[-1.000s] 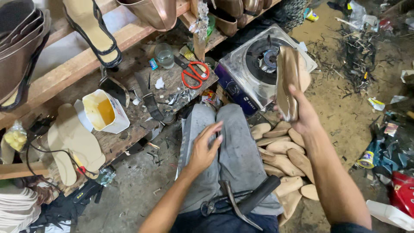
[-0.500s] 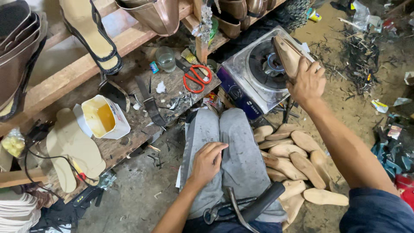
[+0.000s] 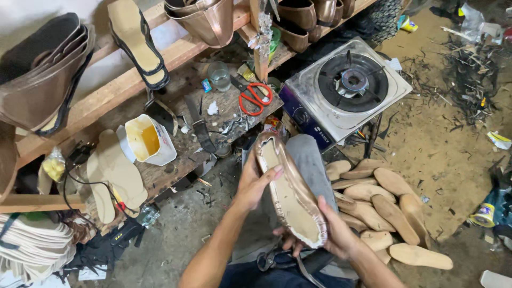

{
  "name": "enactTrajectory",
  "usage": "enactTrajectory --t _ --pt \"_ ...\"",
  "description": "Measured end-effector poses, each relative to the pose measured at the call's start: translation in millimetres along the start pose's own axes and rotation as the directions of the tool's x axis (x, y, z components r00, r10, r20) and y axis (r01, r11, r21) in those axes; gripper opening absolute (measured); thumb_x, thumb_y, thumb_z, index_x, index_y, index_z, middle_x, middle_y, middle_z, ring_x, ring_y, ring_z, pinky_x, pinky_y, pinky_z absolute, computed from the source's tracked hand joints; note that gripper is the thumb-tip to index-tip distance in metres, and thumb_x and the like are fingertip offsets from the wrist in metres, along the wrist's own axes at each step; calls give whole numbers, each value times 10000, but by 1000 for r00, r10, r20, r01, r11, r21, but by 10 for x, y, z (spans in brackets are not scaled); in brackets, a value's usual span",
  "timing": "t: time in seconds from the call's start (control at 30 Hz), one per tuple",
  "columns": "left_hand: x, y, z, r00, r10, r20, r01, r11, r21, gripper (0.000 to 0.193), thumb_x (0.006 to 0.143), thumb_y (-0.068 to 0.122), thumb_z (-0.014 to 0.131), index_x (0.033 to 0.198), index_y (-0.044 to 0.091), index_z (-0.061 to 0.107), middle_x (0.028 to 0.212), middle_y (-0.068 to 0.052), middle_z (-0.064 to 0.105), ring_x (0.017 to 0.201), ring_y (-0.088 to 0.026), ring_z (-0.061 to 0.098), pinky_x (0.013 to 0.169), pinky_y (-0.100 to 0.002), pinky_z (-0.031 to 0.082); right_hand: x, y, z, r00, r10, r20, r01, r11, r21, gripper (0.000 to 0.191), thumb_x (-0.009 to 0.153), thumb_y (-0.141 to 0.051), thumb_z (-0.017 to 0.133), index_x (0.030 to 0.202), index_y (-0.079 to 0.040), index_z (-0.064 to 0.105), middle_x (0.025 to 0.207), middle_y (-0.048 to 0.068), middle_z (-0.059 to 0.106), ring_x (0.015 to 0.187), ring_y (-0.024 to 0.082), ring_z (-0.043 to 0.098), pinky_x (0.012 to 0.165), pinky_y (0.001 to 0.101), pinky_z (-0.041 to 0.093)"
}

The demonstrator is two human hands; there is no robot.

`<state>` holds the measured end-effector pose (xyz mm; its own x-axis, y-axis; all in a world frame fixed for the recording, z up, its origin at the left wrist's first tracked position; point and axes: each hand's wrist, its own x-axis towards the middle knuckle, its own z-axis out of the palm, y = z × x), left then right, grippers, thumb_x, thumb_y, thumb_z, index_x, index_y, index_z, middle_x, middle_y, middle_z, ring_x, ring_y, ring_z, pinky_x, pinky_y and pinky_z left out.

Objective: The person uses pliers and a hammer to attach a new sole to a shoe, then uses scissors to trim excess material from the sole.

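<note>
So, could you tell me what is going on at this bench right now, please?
A seated person holds a bronze shoe upper over their lap, sole side up. The left hand grips its upper end, and the right hand supports the lower end from beneath. A pile of tan insoles lies on the floor at their right, beside a gas stove. Red-handled scissors and a glue tub sit on the workbench.

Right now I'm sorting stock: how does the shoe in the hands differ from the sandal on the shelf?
The held shoe has a bronze upper wrapped around its tan insole; the shelf sandal has only thin black straps. The shoe lies tilted across the lap, gripped by the left hand and the right hand; the sandal leans untouched on the wooden shelf. Both show pale insoles.
</note>
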<state>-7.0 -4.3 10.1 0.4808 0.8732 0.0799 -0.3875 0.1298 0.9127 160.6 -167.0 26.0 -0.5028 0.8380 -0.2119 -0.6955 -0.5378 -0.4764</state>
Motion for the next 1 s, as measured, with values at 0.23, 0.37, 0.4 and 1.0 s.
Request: enactTrajectory --t 0.23,0.37,0.4,1.0 --pt "-113 528 42 979 200 -30 -192 963 188 1105 751 41 870 1630 49 201 1538 -148 451 1367 -259 529 1169 -401 455 -627 809 36 788 -614 -48 -243 -238 -941 275 860 -222 710 1097 -83 706 904 132 697 851 332 643 756 416 485" --pt "25 605 228 942 337 -2 -324 908 265 1066 785 3 861 1630 49 213 1597 -154 405 1444 -263 486 1217 -400 437 -746 706 0 816 -536 216 78 -268 -960 140 850 -172 752 863 -56 676 849 100 649 783 321 631 696 396 491" --pt "43 609 275 938 347 16 -337 900 277 1064 791 21 864 1629 51 210 1592 -157 407 1441 -262 489 1207 -397 448 -755 669 17 836 -495 236 122 -251 -960 164 851 -176 761 832 -49 658 832 101 628 782 326 629 700 392 502" --pt "101 778 517 842 461 278 -530 615 584 788 948 420 630 1594 80 333 1569 -195 323 1484 -336 387 1268 -429 325 -162 945 307 944 -201 261 139 -474 -869 340 800 -212 768 1061 -28 650 1182 148 592 1163 341 550 1051 553 327"
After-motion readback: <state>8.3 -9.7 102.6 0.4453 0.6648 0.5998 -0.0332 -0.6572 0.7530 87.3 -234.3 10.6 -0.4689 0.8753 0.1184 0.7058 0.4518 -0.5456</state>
